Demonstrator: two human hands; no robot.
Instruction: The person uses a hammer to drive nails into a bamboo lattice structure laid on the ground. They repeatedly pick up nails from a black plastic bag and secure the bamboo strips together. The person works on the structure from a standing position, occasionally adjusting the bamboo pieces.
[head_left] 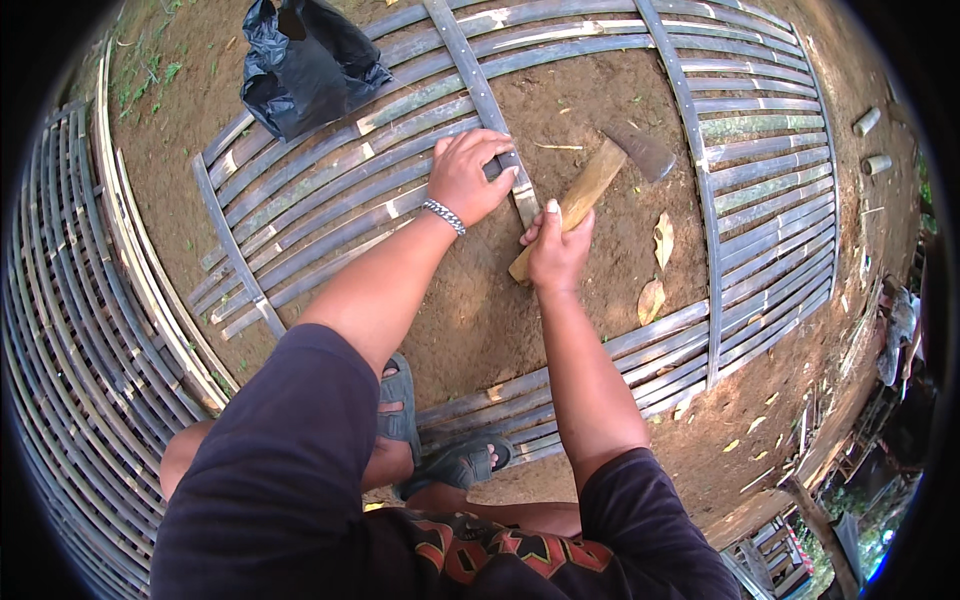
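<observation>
My left hand, with a chain bracelet at the wrist, lies over a bamboo crosspiece of a slatted panel. Its thumb and fingers close round a dark slat end beside that crosspiece; the palm hides most of it. A short way to the right, my right hand grips the wooden handle of a hatchet. The hatchet's head points away to the upper right, raised off the soil. Beneath my hands is the bamboo panel, made of long curved-looking slats joined by crosspieces.
A black plastic bag rests on the panel's far left part. Another slatted bamboo panel lies at the left, with loose strips beside it. Dry leaves lie on bare soil. My sandalled feet are near the front slats.
</observation>
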